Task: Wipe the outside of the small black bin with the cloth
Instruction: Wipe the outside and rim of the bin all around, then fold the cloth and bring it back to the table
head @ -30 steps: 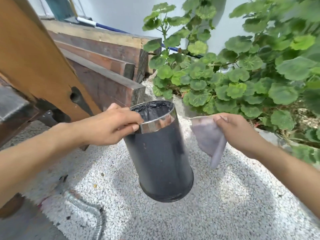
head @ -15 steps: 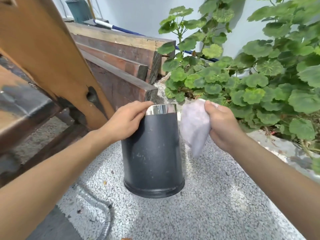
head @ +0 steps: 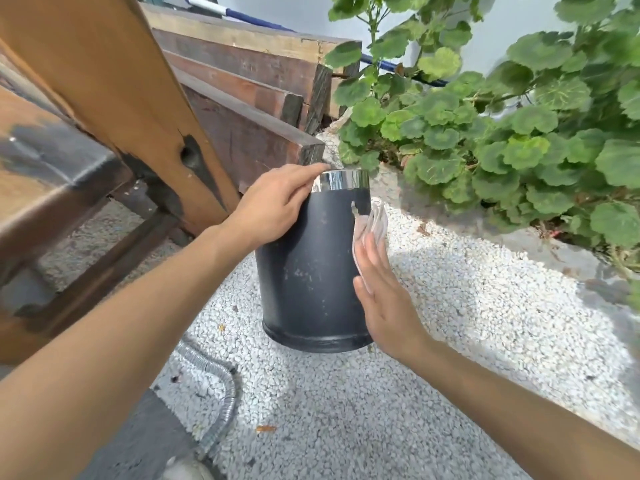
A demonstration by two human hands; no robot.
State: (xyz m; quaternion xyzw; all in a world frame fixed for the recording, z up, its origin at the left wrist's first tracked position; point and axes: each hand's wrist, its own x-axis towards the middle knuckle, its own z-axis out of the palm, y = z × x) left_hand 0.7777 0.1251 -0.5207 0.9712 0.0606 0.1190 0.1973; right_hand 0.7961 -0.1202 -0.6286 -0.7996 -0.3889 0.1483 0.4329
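Observation:
The small black bin point(head: 311, 271) with a shiny chrome rim point(head: 341, 180) is held just above the white gravel, near the middle of the head view. My left hand point(head: 273, 206) grips its rim and upper left side. My right hand point(head: 384, 296) lies flat against the bin's right side, fingers pointing up, and presses a pale lilac cloth point(head: 375, 221) onto the wall. Most of the cloth is hidden under my palm; its folded end sticks out above my fingertips. The bin's inside is out of sight.
Leaning wooden planks point(head: 114, 84) and stacked dark beams point(head: 249, 133) fill the left. Geranium plants point(head: 502, 140) crowd the right behind a concrete kerb point(head: 519, 233). A ribbed metal hose point(head: 221, 386) lies on the white gravel point(head: 450, 323) at lower left.
The bin has gone from tilted toward me to nearly upright. My right hand has come down from beside the rim and laid the cloth flat on the bin's right wall.

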